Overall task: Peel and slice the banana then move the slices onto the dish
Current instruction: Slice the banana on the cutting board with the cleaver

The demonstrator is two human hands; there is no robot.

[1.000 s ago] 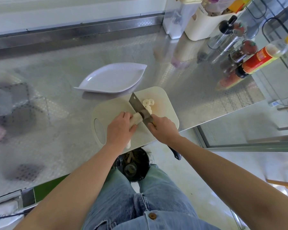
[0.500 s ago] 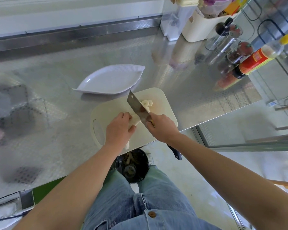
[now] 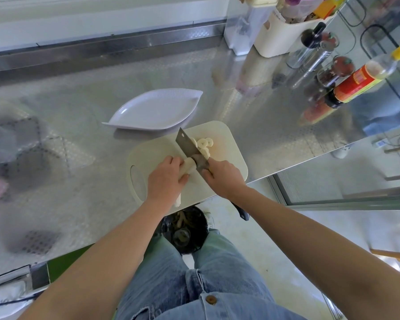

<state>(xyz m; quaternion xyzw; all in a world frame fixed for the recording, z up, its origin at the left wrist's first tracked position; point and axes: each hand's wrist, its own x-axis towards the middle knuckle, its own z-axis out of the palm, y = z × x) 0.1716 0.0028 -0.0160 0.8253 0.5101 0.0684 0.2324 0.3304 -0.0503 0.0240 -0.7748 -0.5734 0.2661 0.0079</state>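
Note:
A peeled banana (image 3: 188, 165) lies on a cream cutting board (image 3: 224, 144) at the near edge of the steel counter. My left hand (image 3: 165, 179) presses down on the banana and covers most of it; its near tip sticks out below my wrist. My right hand (image 3: 224, 176) grips a cleaver (image 3: 189, 147) whose blade rests across the banana's free end. Several cut slices (image 3: 204, 145) lie just right of the blade. A white leaf-shaped dish (image 3: 157, 109) stands empty behind the board.
Bottles and jars (image 3: 356, 82), a cream caddy (image 3: 282, 35) and a clear container (image 3: 245, 31) crowd the back right of the counter. A black bin (image 3: 185, 229) with peel sits on the floor under the board's edge, above my knees.
The cleaver was lifted half a second ago and has come back down onto the banana. My left hand stayed in place on the fruit.

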